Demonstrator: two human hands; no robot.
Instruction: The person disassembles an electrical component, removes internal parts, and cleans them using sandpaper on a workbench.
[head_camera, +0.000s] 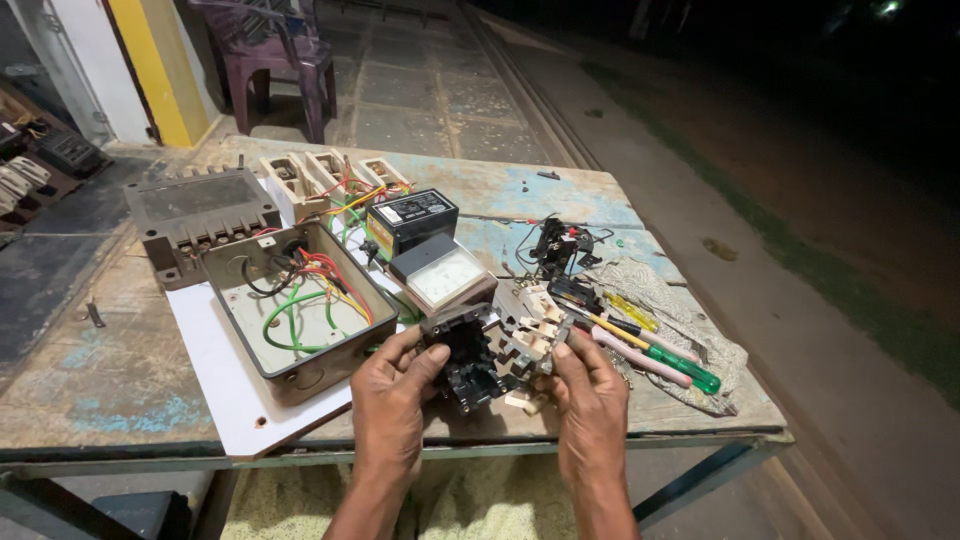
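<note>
Black plastic fills my grip: the black switch housing (466, 357) sits at the near edge of the surface (120, 390), just right of the open metal box. My left hand (392, 400) is closed around its left side, thumb pressed over the top rim. My right hand (590, 405) curls its fingers onto the cream terminal block (530, 340) that adjoins the housing on the right, so both hands grip the same assembly between them.

The open metal box (300, 315) lies tilted on a white board (225, 370), with green, red and yellow wires coiled inside it. Farther left sits a grey ribbed cover (195, 215). Beyond the box I see three cream fuse holders (320, 175) in a row, then a black rectangular unit (412, 220), and nearer to me a white-faced panel meter (445, 275).

To the right, a small black wired part (555, 245) rests on the blue-patched top. Screwdrivers (650, 350) with yellow, pink and green handles lie on a patterned cloth (690, 320), just beside my right hand. A purple plastic chair (285, 55) stands on the far paving.
</note>
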